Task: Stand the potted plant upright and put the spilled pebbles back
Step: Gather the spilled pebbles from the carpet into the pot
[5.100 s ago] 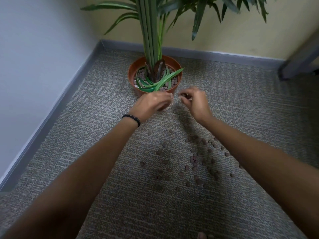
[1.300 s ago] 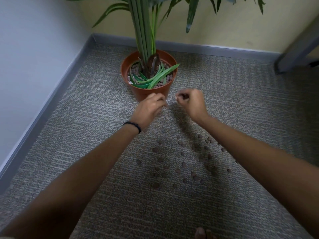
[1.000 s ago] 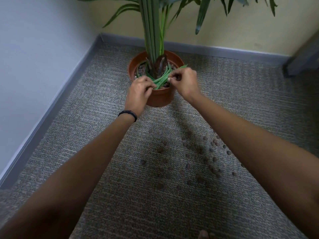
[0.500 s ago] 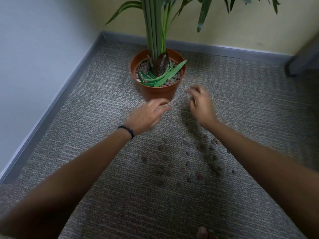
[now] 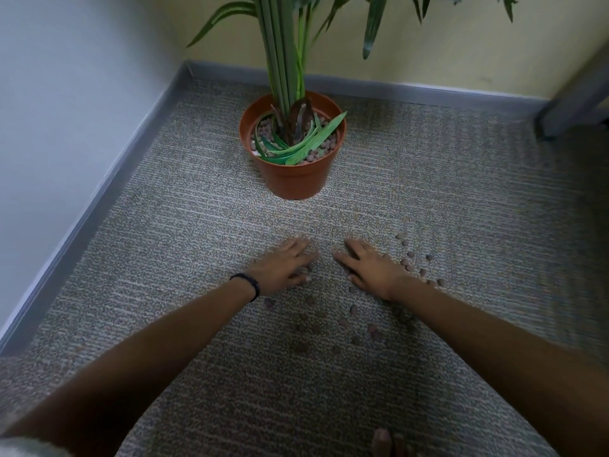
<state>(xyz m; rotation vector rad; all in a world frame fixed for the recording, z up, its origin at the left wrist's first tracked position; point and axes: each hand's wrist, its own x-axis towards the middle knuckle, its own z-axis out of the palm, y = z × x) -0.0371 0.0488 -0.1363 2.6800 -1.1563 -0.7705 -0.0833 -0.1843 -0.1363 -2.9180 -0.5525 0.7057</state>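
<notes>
Corner of a room: grey carpet (image 5: 197,225) running to a grey baseboard (image 5: 99,192), a pale wall on the left, a yellow wall (image 5: 428,44) at the back. A grey post (image 5: 576,94) slants in at the far right.

The plant pot (image 5: 293,179), orange-brown, stands upright on the carpet near the corner. Green stems (image 5: 280,54) rise straight out of it and pass out of view at the top; several loose green leaves (image 5: 306,143) curl over the surface inside. Pebbles in the pot (image 5: 324,151) show between the leaves.

Spilled pebbles (image 5: 344,322) lie scattered on the carpet, well apart from the pot, nearer the person; more sit in a loose line at the right (image 5: 412,255).

Left hand (image 5: 283,267): palm down, fingers spread flat over the carpet, grip open, a few pebbles just at the fingertips. Black band (image 5: 247,285) on that wrist.

Right hand (image 5: 365,267): also palm down, fingers extended and splayed, grip open, nothing held, pebbles just beside it on the right.

The two hands lie near each other, not touching. A bare toe (image 5: 382,443) shows at the bottom edge.
</notes>
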